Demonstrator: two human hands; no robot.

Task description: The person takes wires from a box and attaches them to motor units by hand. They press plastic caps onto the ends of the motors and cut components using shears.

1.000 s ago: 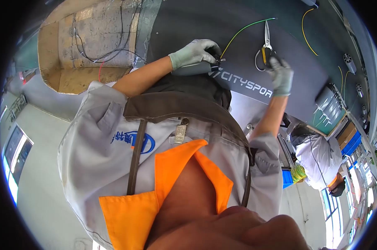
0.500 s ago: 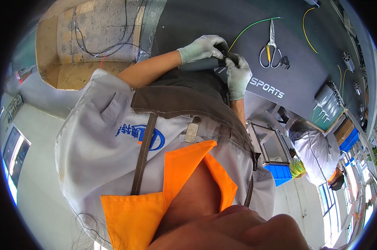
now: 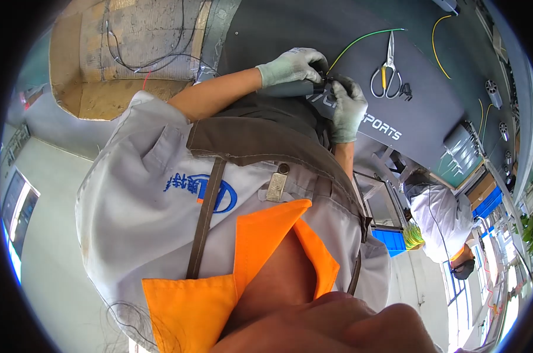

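My left hand (image 3: 293,66), in a pale work glove, has its fingers curled around a small black part (image 3: 327,81). My right hand (image 3: 349,109), gloved too, pinches at the same part from the right, its fingertips close to the left ones. The part's exact kind is hidden by the fingers. Beneath my left hand lies a smooth grey rounded piece (image 3: 287,89) close to my lap. A green wire (image 3: 360,40) runs from between my hands up to the right across the dark mat. Scissors (image 3: 387,76) with a yellow strip lie right of my hands.
A small black piece (image 3: 406,91) rests beside the scissors. Yellow wire (image 3: 434,44) lies farther right on the dark mat (image 3: 278,26). Left stands a worn cardboard box (image 3: 90,97) with black cable (image 3: 122,62). Another person (image 3: 437,220) bends at the right.
My right hand has moved slightly right and down, opening a little gap between my hands where the black part shows. The whole view has shifted slightly.
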